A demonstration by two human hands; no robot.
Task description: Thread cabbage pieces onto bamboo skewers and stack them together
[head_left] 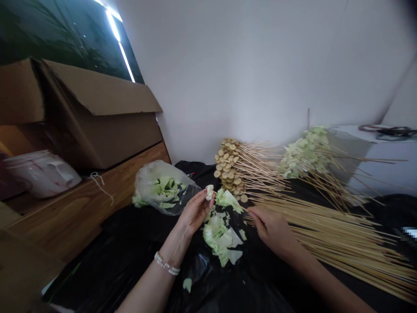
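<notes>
- My left hand (pixel 195 213) pinches a cabbage piece (pixel 209 192).
- My right hand (pixel 272 230) curls against bamboo skewers (pixel 325 234); I can't tell if it grips any.
- Loose cabbage (pixel 220 239) lies between my hands, a plastic bag (pixel 163 187) further left.

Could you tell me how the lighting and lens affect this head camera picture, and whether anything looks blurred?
In the head view, a glare streak crosses the dark glass; wide-angle distortion makes the box lean; a pixelated patch blurs the right edge; the left hand, its cabbage piece and the right hand look fairly sharp.
</notes>
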